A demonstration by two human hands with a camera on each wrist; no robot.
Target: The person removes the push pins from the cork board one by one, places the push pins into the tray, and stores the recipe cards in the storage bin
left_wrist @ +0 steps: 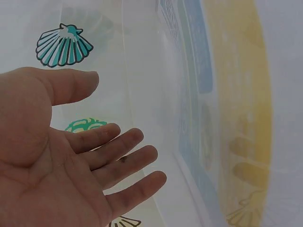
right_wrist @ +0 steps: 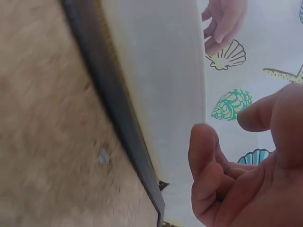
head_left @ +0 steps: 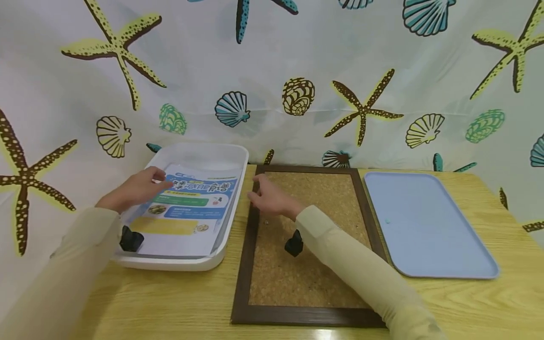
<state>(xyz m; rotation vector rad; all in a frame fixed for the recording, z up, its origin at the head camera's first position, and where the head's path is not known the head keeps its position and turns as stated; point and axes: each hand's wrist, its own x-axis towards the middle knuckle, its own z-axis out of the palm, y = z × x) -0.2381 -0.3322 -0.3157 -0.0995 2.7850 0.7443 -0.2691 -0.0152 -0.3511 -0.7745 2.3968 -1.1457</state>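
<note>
My left hand [head_left: 142, 189] hovers over the left side of a white plastic bin [head_left: 174, 263]. Its fingers [left_wrist: 128, 168] are nearly straight and hold nothing. Inside the bin lies a stack of papers, the top one a glossy printed sheet [head_left: 182, 215] with blue, green and yellow blocks and Chinese lettering. My right hand [head_left: 274, 197] is above the left edge of a brown-framed cork board [head_left: 314, 283]. Its fingers [right_wrist: 203, 146] are loosely curled, with nothing between them and the thumb. A small pale, clear-looking item [right_wrist: 103, 156] shows on the cork.
To the right of the board lies a light blue tray [head_left: 433, 231] with a tiny teal speck on it. Everything stands on a wood-grain table [head_left: 170, 302]. A white curtain [head_left: 272, 61] printed with shells and starfish hangs behind.
</note>
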